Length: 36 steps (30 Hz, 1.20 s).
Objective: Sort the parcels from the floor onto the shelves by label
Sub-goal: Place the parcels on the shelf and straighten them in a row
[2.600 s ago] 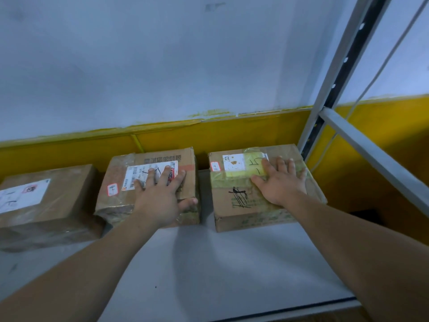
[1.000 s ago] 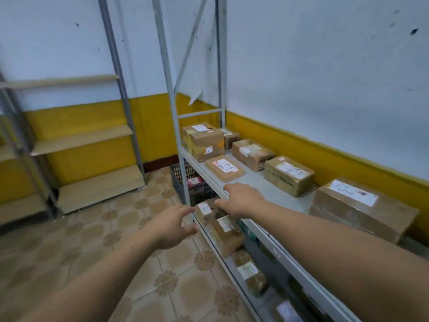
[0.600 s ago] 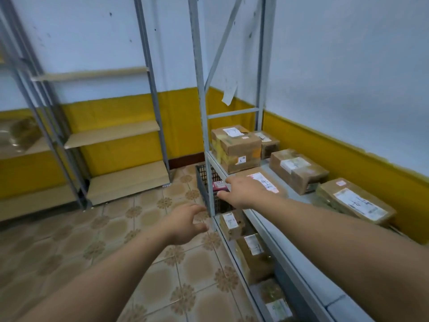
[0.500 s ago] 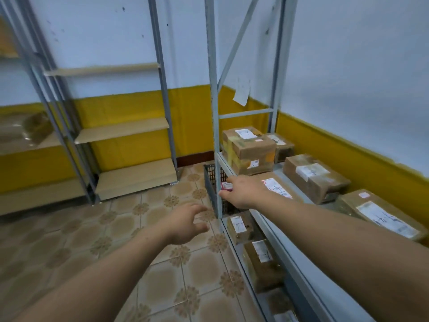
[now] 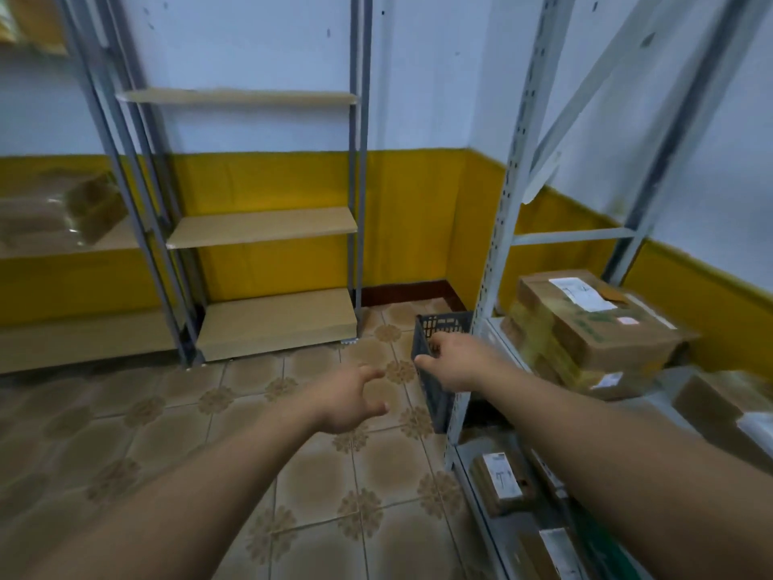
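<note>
White walls (image 5: 251, 48) up top, and a deep yellow band (image 5: 284, 182) ran round below them. A dark red skirting (image 5: 403, 291) sat in the corner at one o'clock. Underfoot lay a brown tiled floor (image 5: 175, 429) with flower patterns. At eleven o'clock stood a grey metal rack (image 5: 355, 161) with tan shelf boards (image 5: 261, 226). At three o'clock rose a pale perforated upright (image 5: 500, 244). The light was even and bluish.

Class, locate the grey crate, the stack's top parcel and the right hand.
grey crate (image 5: 445, 324): head view, latticed far wall.
top parcel (image 5: 598, 313): head view, top face.
right hand (image 5: 458, 366): head view, back of hand.
</note>
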Each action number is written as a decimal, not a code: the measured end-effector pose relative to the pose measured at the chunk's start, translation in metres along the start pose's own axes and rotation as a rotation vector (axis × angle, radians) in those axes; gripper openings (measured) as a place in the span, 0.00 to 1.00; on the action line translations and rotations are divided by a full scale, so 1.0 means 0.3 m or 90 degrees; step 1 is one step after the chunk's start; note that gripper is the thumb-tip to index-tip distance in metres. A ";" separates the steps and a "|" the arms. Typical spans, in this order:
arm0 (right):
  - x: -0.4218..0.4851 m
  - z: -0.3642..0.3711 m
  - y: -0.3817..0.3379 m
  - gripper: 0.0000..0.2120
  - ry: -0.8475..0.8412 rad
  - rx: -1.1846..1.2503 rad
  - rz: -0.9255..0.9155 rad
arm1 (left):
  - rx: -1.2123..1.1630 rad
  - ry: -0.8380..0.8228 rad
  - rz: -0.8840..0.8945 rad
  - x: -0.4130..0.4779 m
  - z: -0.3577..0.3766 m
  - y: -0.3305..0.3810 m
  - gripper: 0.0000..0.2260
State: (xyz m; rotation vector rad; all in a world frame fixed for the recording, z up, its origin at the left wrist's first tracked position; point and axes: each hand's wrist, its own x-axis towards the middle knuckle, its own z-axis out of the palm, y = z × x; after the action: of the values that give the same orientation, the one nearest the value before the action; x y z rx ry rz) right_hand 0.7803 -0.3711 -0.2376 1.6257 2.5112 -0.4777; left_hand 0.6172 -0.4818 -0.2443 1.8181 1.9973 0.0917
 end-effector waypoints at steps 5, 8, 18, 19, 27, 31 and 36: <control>0.218 -0.042 -0.033 0.31 0.007 0.003 0.026 | 0.037 -0.035 0.059 0.253 -0.111 -0.087 0.28; 0.411 -0.067 -0.018 0.29 -0.007 0.001 0.046 | 0.039 -0.071 0.088 0.436 -0.136 -0.127 0.28; 1.134 -0.205 0.027 0.32 0.005 0.040 0.042 | 0.089 -0.098 0.095 1.080 -0.371 -0.277 0.28; 1.199 -0.230 0.022 0.32 0.007 0.037 0.037 | 0.093 -0.095 0.090 1.136 -0.403 -0.300 0.28; 1.661 -0.293 0.062 0.35 -0.012 -0.009 0.103 | 0.131 -0.094 0.128 1.637 -0.572 -0.488 0.26; 1.830 -0.251 0.134 0.32 -0.024 0.049 0.217 | 0.181 -0.137 0.189 1.919 -0.591 -0.563 0.29; 1.896 -0.180 0.212 0.30 -0.095 0.109 0.384 | 0.200 -0.250 0.274 2.194 -0.610 -0.535 0.28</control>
State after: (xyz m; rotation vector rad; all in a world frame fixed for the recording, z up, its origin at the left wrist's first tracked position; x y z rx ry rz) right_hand 0.6034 0.1647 -0.3481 2.1869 1.7847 -0.7071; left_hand 0.3737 0.1730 -0.3108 2.2300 1.3883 -0.4403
